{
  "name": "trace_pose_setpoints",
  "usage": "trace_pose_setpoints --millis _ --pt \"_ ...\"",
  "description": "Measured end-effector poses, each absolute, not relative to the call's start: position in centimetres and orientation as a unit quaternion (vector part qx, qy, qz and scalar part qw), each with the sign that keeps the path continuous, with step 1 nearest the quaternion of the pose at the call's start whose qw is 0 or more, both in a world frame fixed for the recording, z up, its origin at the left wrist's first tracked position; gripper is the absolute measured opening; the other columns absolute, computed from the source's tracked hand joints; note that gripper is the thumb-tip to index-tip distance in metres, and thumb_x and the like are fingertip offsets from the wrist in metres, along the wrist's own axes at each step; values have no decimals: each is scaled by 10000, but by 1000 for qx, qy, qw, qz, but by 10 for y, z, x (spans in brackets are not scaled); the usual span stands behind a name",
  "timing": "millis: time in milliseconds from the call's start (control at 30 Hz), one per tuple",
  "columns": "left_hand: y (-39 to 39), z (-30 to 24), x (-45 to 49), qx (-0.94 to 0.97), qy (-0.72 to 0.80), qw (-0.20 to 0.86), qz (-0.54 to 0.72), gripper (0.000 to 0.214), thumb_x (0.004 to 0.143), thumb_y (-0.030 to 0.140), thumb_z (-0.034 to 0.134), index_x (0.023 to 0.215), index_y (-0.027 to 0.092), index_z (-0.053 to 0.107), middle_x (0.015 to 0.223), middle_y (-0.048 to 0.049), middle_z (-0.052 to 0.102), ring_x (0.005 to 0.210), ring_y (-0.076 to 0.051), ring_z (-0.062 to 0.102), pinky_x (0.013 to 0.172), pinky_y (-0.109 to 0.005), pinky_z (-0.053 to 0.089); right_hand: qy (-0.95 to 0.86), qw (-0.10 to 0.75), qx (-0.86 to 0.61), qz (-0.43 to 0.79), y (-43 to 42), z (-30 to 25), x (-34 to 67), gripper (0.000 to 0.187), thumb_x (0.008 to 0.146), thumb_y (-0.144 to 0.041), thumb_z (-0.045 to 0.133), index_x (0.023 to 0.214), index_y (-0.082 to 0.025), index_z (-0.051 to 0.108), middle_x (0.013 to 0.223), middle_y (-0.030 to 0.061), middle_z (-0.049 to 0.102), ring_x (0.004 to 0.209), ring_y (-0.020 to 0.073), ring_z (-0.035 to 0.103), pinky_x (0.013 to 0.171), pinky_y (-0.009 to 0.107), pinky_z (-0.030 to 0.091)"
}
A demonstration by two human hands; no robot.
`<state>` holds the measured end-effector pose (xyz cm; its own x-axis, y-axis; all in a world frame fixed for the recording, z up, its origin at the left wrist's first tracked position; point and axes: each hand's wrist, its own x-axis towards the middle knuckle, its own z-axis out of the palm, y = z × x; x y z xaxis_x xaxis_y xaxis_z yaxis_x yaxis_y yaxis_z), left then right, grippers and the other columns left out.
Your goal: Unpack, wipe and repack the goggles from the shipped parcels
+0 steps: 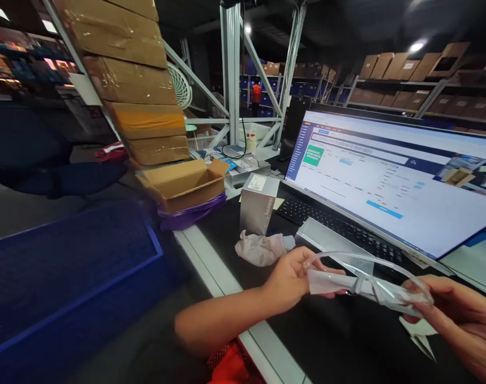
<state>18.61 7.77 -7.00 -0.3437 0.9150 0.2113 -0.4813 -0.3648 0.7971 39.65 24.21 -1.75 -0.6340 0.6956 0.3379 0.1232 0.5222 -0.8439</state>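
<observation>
We see two hands and one pair of clear plastic glasses [366,282] held between them, above the black desk [326,341] in front of the keyboard. The left hand [293,277] is closed on one end of the glasses, fingers pinching the frosted lens; the right hand [462,314] is closed on the other end. One thin see-through arm of the glasses arcs up between the two hands.

Behind the left hand lies one crumpled pale cloth pouch [261,248], soft and wrinkled. Just behind it stands one grey carton [259,205], square-edged, with a white label on top and grey lettering down its side that we cannot read for sure.

One wide monitor [395,170] shows a white page with one green box and several blue buttons; its text is too blurred to read. One dark keyboard [331,224] sits under it.

To the left, one open cardboard box [185,184] rests on purple plastic. Above it rises a leaning stack of four taped brown cartons [131,80]. One blue bin [67,277] fills the lower left. One white fan [181,85] hangs by the steel racking.
</observation>
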Motion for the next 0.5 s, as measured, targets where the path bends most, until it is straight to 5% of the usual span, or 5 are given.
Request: trace_pose_setpoints --millis 100,200,267,400,500 --pt "72 -63 166 394 460 405 685 488 750 297 826 1088 196 489 1077 -128 744 940 -239 744 771 -313 583 -737 340 -302 500 246 -15 391 321 658 -542 828 811 -271 752 679 84 728 517 236 689 448 236 588" --pt "62 -56 136 417 730 197 505 344 864 240 654 1166 214 493 1064 -73 734 838 -167 723 757 -285 548 -667 376 -316 561 250 -10 383 337 636 -535 852 761 -242 741 699 98 733 548 254 716 489 243 618" --pt "58 -53 116 397 818 102 404 125 938 295 521 999 203 579 960 -69 726 866 -197 693 799 -329 518 -641 408 -318 567 254 -10 378 308 684 -503 842 802 -241 729 730 78 736 612 238 738 574 223 635" --pt "71 -58 94 382 876 73 284 349 890 461 560 679 184 570 794 -118 698 887 -307 671 825 -413 474 -651 442 -311 534 257 -19 372 272 787 -466 786 904 -244 682 800 41 748 722 193 755 703 189 626" --pt "87 -68 91 404 881 86 229 330 819 419 643 607 184 553 760 -120 694 854 -322 681 803 -397 470 -686 436 -290 506 252 -23 369 340 783 -513 773 908 -217 664 774 46 749 716 199 754 692 226 637"
